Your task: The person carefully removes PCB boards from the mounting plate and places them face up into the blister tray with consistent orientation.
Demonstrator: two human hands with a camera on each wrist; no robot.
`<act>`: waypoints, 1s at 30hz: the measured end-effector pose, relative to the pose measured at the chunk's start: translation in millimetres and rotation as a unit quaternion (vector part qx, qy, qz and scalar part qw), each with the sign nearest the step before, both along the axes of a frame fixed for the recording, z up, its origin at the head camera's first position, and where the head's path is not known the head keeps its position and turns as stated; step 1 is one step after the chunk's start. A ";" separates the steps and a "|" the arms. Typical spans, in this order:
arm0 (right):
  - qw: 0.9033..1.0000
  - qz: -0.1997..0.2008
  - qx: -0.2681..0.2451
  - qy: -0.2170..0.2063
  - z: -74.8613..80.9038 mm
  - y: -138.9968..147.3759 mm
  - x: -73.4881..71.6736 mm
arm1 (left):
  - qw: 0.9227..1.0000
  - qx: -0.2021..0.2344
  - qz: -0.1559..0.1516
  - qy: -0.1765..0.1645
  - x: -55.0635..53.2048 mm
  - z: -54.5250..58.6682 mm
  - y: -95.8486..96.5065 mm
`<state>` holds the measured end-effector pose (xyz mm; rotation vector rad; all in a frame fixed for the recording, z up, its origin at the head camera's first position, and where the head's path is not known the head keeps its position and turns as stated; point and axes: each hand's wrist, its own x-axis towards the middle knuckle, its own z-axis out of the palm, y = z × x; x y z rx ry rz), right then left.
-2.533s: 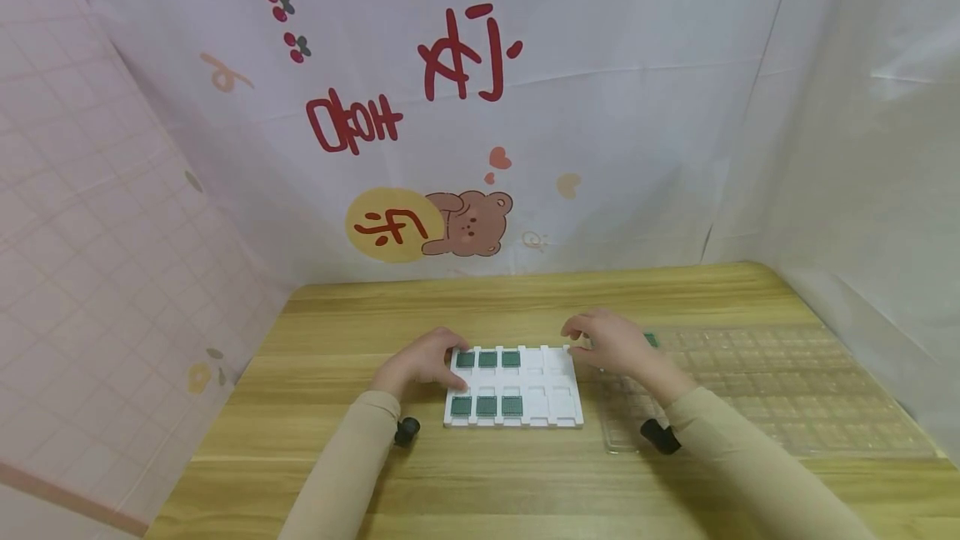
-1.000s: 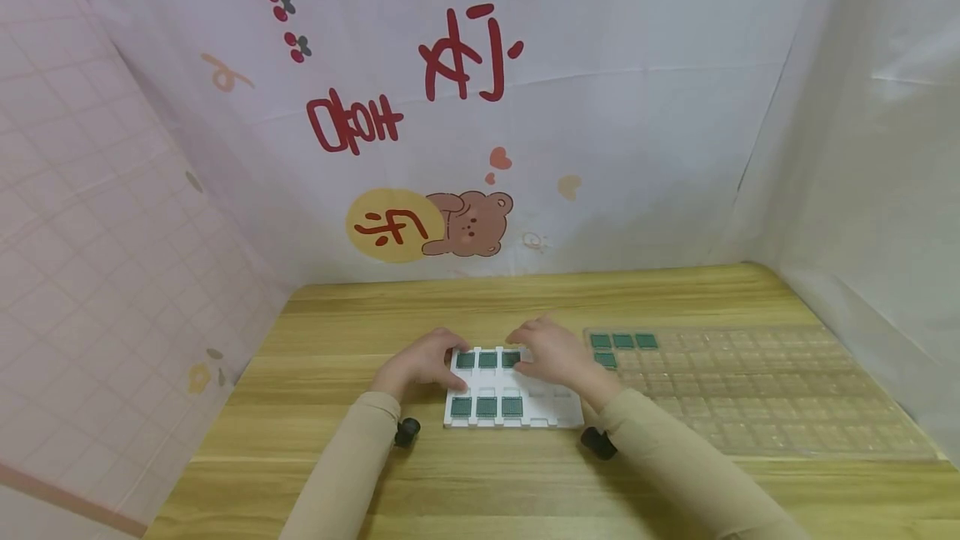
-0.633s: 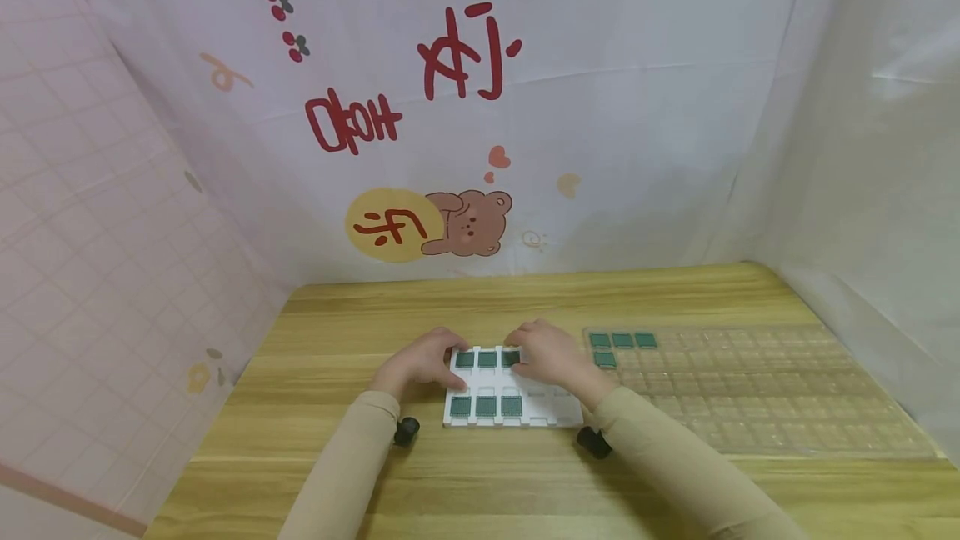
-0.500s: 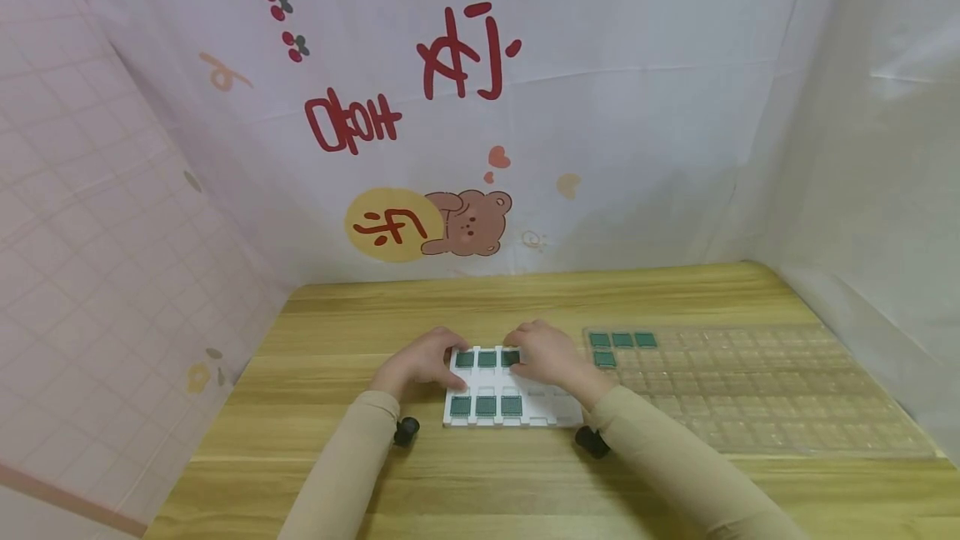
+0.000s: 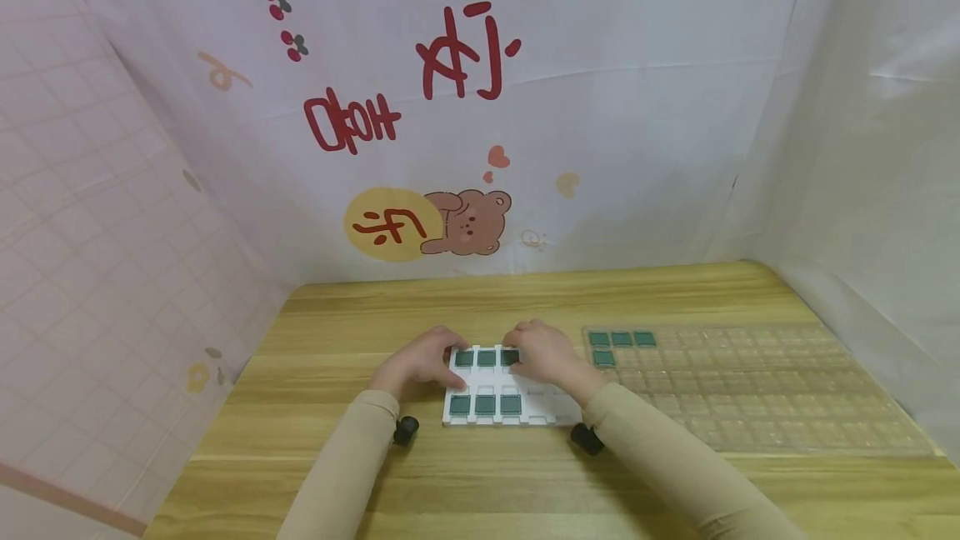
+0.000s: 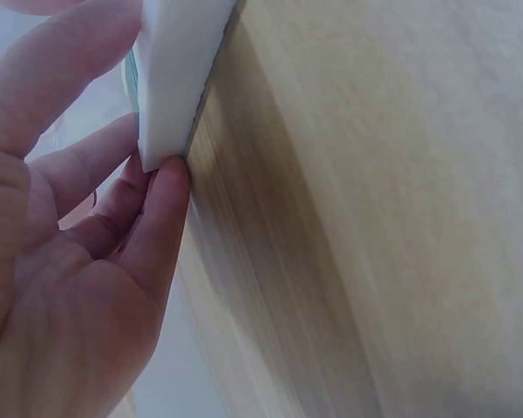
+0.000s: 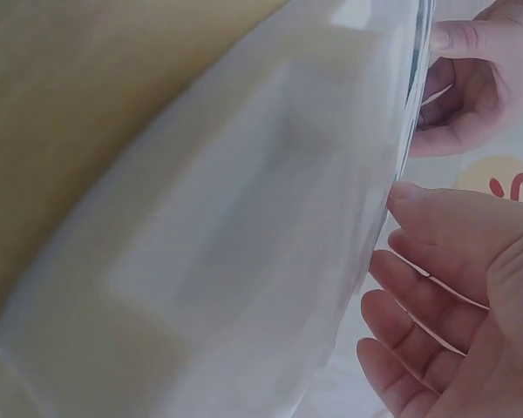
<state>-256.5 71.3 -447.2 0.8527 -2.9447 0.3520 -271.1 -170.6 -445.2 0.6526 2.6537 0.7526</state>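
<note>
A white tray [image 5: 483, 379] with two rows of pockets lies mid-table, green square chips [image 5: 485, 405] in its left pockets. My left hand [image 5: 423, 358] grips the tray's left end; the left wrist view has its fingertips around a tray corner [image 6: 179, 78]. Over the tray's back row, the thumb and forefinger of my right hand [image 5: 551, 359] pinch the third green chip [image 5: 510, 357], which they partly cover. In the right wrist view, the right thumb [image 7: 407, 193] meets the tray's upper side, while the other fingers curve loosely. Part of the tray's right end is hidden under that hand.
On the right lies a wide clear plastic tray [image 5: 750, 390] with many pockets; several green chips [image 5: 621, 339] sit in its far left corner. Wood-grain table [image 5: 480, 482] surrounds both trays. A white printed cloth [image 5: 615, 148] hangs behind.
My right hand has come left from the clear tray to the third chip in the white tray's back row, and has stayed there for the last second. The left hand keeps its place.
</note>
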 end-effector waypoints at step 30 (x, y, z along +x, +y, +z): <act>0.999 -0.012 0.031 0.002 2.6 -7.5 1.5 | 1.000 -0.004 -0.001 -0.001 1.3 2.1 0.0</act>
